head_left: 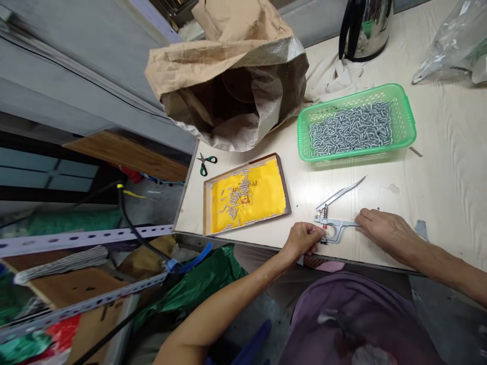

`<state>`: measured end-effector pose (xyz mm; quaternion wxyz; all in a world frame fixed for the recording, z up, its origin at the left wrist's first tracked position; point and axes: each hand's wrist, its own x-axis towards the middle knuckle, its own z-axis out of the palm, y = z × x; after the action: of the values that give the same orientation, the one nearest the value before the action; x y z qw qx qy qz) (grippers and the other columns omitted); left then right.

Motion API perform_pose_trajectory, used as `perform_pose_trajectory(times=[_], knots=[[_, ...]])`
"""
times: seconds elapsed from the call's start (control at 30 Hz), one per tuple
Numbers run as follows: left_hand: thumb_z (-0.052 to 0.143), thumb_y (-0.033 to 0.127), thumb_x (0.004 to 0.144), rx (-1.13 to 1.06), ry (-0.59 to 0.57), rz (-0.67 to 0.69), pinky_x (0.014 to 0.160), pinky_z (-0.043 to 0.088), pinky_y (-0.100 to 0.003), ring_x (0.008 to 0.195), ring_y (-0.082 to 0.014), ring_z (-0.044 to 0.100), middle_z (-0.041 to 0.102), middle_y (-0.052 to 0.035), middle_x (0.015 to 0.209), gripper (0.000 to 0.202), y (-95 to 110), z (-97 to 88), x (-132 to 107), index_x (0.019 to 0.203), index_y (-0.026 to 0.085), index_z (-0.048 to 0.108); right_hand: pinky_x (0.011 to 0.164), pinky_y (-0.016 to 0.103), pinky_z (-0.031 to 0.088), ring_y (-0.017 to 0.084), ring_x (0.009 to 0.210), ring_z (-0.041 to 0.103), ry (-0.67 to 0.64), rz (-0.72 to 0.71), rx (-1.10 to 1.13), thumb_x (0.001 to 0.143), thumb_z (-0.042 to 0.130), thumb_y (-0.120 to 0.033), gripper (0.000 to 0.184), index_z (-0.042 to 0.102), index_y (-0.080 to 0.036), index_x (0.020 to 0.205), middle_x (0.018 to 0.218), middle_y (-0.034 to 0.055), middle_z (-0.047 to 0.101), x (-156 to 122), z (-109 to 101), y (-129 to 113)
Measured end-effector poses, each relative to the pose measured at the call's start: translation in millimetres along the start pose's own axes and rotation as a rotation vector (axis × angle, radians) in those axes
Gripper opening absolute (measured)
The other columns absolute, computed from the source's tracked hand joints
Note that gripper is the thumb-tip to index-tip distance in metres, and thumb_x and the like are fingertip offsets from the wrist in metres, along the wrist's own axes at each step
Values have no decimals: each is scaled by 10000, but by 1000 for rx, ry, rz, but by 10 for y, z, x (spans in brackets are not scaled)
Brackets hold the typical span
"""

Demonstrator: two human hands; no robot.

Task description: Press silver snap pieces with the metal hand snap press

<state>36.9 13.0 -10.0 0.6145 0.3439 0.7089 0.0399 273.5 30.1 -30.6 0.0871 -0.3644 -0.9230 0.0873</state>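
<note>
1. At the near edge of the pale wood-grain desk (437, 167) lies a silver lever-handled hand press (335, 225), its upper handle raised.
2. The left hand (304, 238) has its grip pressed together at the press head; what it pinches is too small to tell.
3. The right hand (384, 230) rests its grip spread flat on the lower handle.
4. The green plastic mesh basket (357, 152) is full of small silver metal pins (350, 129), while the shallow brown tray with yellow lining (266, 197) holds only a scatter, so most seems left.

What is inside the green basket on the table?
Small silver metal pins fill the green basket in a dense layer. They cover its floor, so anything beneath cannot be seen.
</note>
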Motion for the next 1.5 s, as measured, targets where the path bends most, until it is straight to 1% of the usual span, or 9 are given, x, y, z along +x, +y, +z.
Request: perform_pose_trajectory(times=[0.03, 0.17, 0.27, 0.67, 0.83, 0.97, 1.1, 1.27, 1.5], knots=[[608, 210, 840, -5, 5, -7, 375, 315, -156, 331, -51, 382, 440, 90, 372, 142, 16, 2, -9, 774, 102, 673, 610, 302, 407, 201, 746, 566, -4, 7, -9, 898, 522, -181, 68, 583, -166, 924, 881, 83, 620, 13, -2, 32], [603, 179, 850, -24, 31, -13, 358, 313, -145, 322, -45, 378, 423, 101, 370, 137, 64, 21, -50, 744, 105, 650, 872, 454, 431, 383, 1216, 451, 25, 18, -88, 766, 716, -498, 733, 459, -105, 1330, 1385, 244, 463, 128, -41, 221], [602, 174, 854, -18, 40, -17, 351, 308, -142, 318, -44, 370, 413, 101, 360, 156, 94, 33, -82, 717, 107, 633, 968, 495, 373, 400, 1316, 350, -22, -8, -96, 712, 728, -569, 890, 398, -90, 1386, 1412, 247, 446, 230, -61, 326], [600, 233, 868, 148, 94, 49, 430, 384, -187, 402, -84, 459, 478, 66, 441, 162, 11, 32, -81, 770, 115, 653, 797, 399, 388, 287, 908, 521, -111, 13, -87, 728, 742, -462, 499, 589, -122, 1060, 982, 130, 620, 313, -147, 254], [668, 271, 847, 638, 446, 731, 772, 522, -320, 903, -215, 636, 681, -81, 951, 152, -23, 140, -40, 931, 146, 655, 736, 352, 409, 260, 857, 517, -44, 15, -55, 718, 779, -348, 375, 603, -137, 974, 939, 108, 609, 243, -94, 200], [721, 333, 813, 953, 412, 1059, 951, 489, -433, 1147, -296, 548, 557, -168, 1307, 505, 195, 312, 148, 1232, 130, 526, 727, 351, 426, 268, 867, 521, -23, 39, -90, 688, 814, -351, 460, 604, -126, 1029, 962, 117, 617, 222, -92, 176], [642, 357, 875, 1068, 300, 1048, 902, 496, -425, 1078, -284, 549, 555, -167, 1269, 541, 364, 360, 292, 1309, 108, 437, 714, 360, 430, 286, 883, 527, -18, 133, -134, 709, 807, -350, 544, 583, -108, 1142, 967, 130, 615, 198, -128, 107], [533, 326, 947, 1029, 257, 1029, 836, 493, -394, 984, -240, 557, 610, -109, 1110, 318, 329, 379, 334, 1218, 160, 528, 668, 321, 411, 229, 776, 524, -4, 121, -83, 900, 591, -222, 89, 623, -140, 885, 815, 90, 595, 126, -84, 18], [482, 293, 972, 1002, 280, 1041, 868, 499, -381, 991, -225, 574, 646, -95, 1087, 253, 323, 394, 374, 1169, 165, 574, 680, 307, 426, 215, 789, 536, 19, 114, 29, 965, 470, -243, 200, 624, -152, 876, 840, 92, 603, 101, -103, 93]])
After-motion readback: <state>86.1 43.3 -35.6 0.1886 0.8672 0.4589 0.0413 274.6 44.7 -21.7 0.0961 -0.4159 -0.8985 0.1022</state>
